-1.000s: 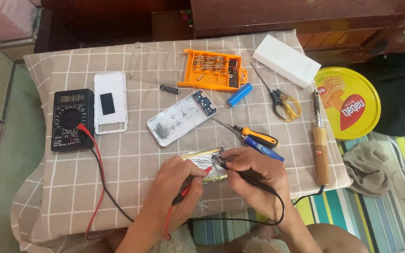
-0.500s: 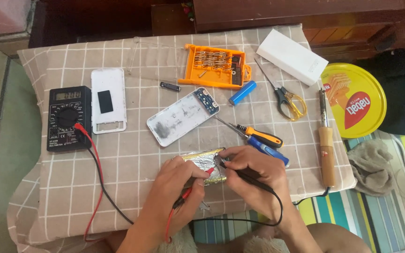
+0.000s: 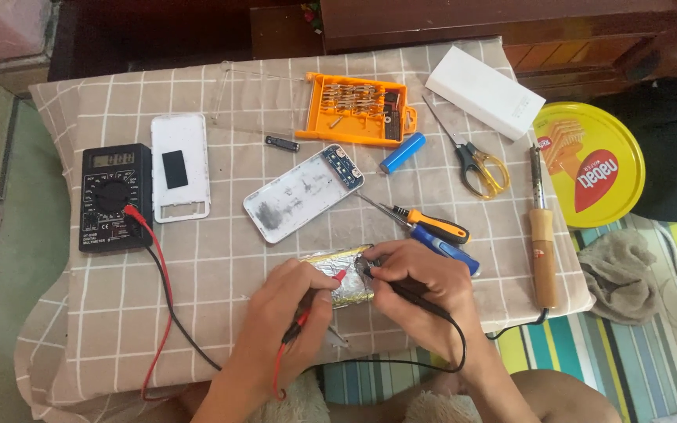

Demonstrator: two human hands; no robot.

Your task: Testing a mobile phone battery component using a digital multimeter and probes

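Pressing both probes onto the foil-wrapped battery pack (image 3: pixel 338 274) near the table's front edge, the left hand (image 3: pixel 287 313) grips the red probe (image 3: pixel 316 296) and the right hand (image 3: pixel 421 286) pinches the black probe (image 3: pixel 409 291). Testing looks underway: the leads run to the black multimeter (image 3: pixel 115 197) at the left edge, and the opened white casing (image 3: pixel 301 194) lies unassembled mid-table.
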